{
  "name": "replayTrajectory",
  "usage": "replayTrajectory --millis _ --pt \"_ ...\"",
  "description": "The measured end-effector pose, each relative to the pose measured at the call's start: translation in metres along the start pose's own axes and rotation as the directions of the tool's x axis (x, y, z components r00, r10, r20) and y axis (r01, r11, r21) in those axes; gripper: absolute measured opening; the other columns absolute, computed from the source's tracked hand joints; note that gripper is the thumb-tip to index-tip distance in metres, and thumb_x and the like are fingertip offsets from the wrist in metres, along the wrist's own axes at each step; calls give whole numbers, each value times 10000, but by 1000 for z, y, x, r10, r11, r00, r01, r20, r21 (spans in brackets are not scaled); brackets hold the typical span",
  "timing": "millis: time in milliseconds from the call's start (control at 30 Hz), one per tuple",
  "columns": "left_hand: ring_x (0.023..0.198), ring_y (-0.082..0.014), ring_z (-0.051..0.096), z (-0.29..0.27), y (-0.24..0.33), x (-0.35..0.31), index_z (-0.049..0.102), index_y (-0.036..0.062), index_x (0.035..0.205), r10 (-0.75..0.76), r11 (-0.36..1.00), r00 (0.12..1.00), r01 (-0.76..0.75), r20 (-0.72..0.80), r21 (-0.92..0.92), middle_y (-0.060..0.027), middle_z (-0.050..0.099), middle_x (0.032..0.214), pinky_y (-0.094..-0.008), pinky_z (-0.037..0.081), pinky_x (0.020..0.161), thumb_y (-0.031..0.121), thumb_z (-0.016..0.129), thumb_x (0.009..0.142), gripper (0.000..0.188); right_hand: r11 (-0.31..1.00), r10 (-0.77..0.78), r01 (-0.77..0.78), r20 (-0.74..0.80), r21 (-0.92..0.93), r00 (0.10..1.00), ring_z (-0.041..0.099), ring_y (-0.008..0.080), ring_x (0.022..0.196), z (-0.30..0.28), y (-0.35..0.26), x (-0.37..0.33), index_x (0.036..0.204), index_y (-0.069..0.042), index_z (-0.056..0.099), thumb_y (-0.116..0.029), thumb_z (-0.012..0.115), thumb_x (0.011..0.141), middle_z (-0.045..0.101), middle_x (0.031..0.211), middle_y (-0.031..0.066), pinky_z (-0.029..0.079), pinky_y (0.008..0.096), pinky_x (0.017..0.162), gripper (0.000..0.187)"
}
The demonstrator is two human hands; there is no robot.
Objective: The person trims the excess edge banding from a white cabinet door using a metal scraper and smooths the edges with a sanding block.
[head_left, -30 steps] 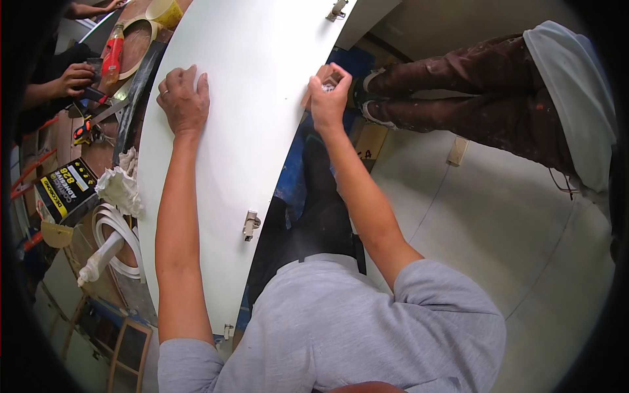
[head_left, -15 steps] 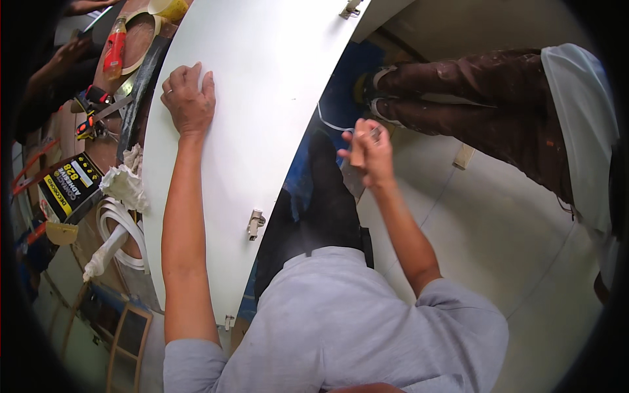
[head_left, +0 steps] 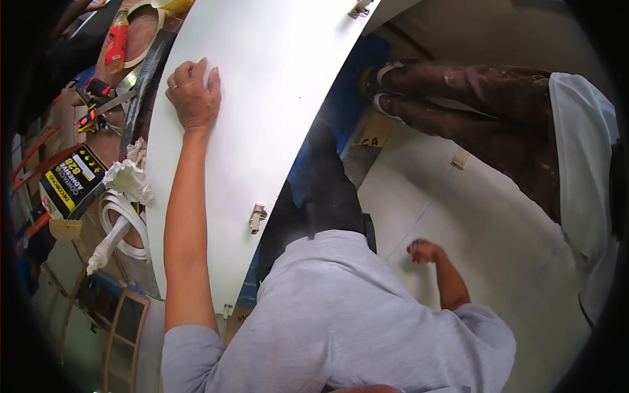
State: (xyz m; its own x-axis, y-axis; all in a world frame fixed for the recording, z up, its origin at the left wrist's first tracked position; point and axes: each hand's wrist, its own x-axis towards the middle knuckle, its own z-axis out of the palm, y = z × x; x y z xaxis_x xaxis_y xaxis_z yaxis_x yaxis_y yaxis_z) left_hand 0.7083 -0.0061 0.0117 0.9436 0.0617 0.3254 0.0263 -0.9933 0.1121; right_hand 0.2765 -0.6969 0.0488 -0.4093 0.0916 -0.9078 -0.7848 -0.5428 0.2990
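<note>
A long white door panel [head_left: 255, 131] with metal hinges [head_left: 257, 218] along its right edge lies before me. My left hand [head_left: 194, 97] rests on its upper left part, palm down, fingers apart and slightly bent, holding nothing. Off the panel's right side, low over the pale floor, my right hand [head_left: 424, 251] hangs away from the panel. Its fingers are curled and smeared by motion; what they close on, if anything, cannot be made out.
Left of the panel are a red-labelled bottle [head_left: 117, 42], a black-and-yellow adhesive tin [head_left: 73, 181], crumpled white paper [head_left: 128, 181], a coiled white strip [head_left: 105, 219] and a yellow scraper [head_left: 65, 228]. Another person's brown-trousered legs [head_left: 465, 88] and a small block [head_left: 461, 158] are at right.
My right hand has swung down and back from the panel's right edge. The thin white strip hanging between that edge and the hand is no longer seen. My left hand stays on the panel.
</note>
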Motion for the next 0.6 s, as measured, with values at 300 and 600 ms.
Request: replayTrajectory --millis 300,600 --pt "1161 -283 549 -15 8 -10 718 140 1201 81 995 997 -81 3 -53 -47 611 1184 -451 438 1007 266 770 893 337 673 -361 732 -817 106 450 675 206 917 54 -206 27 1259 -89 534 -153 742 882 670 1065 113 558 374 764 435" --pt "986 -257 582 -16 191 -70 700 98 1064 217 911 967 -151 136 -384 -63 622 1049 -427 435 860 204 792 845 261 -131 -660 987 -751 95 -16 679 204 1004 107 -384 -99 1398 -68 477 -175 756 933 588 1339 80 572 324 858 553"
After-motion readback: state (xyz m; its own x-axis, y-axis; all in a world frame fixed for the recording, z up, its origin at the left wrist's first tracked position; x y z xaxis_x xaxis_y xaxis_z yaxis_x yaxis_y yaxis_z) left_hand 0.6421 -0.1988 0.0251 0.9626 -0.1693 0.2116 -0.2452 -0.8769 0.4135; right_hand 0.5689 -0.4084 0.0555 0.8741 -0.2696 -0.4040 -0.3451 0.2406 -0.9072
